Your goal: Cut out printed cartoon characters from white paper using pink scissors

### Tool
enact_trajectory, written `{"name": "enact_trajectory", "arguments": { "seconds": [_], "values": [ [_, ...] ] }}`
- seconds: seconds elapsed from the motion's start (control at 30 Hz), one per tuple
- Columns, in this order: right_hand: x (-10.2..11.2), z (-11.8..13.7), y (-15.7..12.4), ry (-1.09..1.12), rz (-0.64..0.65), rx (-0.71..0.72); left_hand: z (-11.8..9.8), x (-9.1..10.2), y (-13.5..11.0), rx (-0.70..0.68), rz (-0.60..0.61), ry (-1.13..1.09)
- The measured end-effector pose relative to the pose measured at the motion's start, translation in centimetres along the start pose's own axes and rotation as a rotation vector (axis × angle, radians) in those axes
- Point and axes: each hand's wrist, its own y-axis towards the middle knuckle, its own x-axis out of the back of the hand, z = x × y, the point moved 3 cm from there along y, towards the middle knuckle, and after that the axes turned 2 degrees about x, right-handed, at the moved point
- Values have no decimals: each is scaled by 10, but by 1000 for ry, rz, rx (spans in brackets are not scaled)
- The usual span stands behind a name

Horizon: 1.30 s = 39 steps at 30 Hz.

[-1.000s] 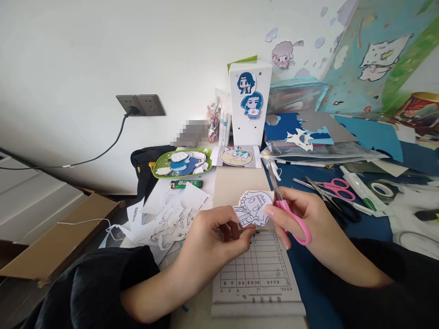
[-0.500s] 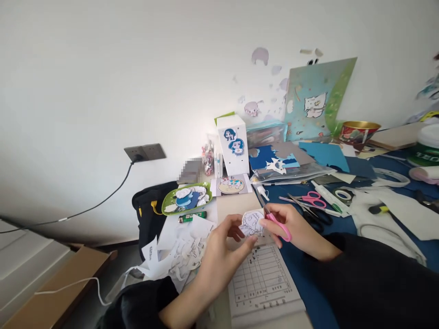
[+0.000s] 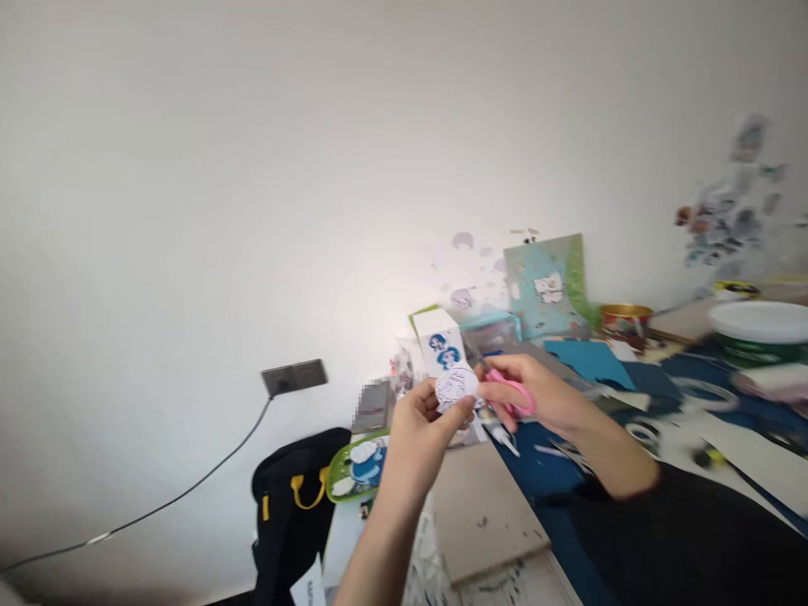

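Between thumb and fingers, my left hand (image 3: pixel 422 438) pinches a white paper cutout (image 3: pixel 455 387) with a line-drawn cartoon face. Pink-handled scissors (image 3: pixel 518 394) sit in my right hand (image 3: pixel 534 391), whose fingertips also touch the cutout's right edge. The blades are partly hidden behind the fingers and blurred. Both hands are raised above a beige board (image 3: pixel 489 505) scattered with small dark scraps. Behind the cutout stands a white box (image 3: pixel 431 326) bearing blue-haired cartoon stickers.
A green tray (image 3: pixel 339 473) of cutouts lies left, beside a black bag (image 3: pixel 296 488) with yellow straps. Blue card (image 3: pixel 590 362), a red-gold bowl (image 3: pixel 624 320), a white-lidded tub (image 3: pixel 761 328) and loose tools crowd the right. A socket (image 3: pixel 294 376) is on the wall.
The camera view has tilted up, so the scene sits lower in the picture. Both hands have risen with the cutout and scissors, away from the board and papers.
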Motion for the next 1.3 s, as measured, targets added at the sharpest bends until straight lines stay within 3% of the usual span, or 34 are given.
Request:
{"name": "enact_trajectory", "arguments": {
  "seconds": [0.23,0.3,0.5,1.07,1.3],
  "values": [
    [-5,32,0,-8,91,66,-25,2,-14,-30,-29,43],
    [-7,32,5,2,104,64,-25,7,-15,19,-99,41],
    [4,25,3,-22,79,24,-18,-2,-6,57,-20,53],
    [3,25,2,-5,107,9,-26,-4,-12,84,-90,14],
    [12,19,-1,-95,184,-125,-22,3,-8,65,-169,-47]
  ]
}}
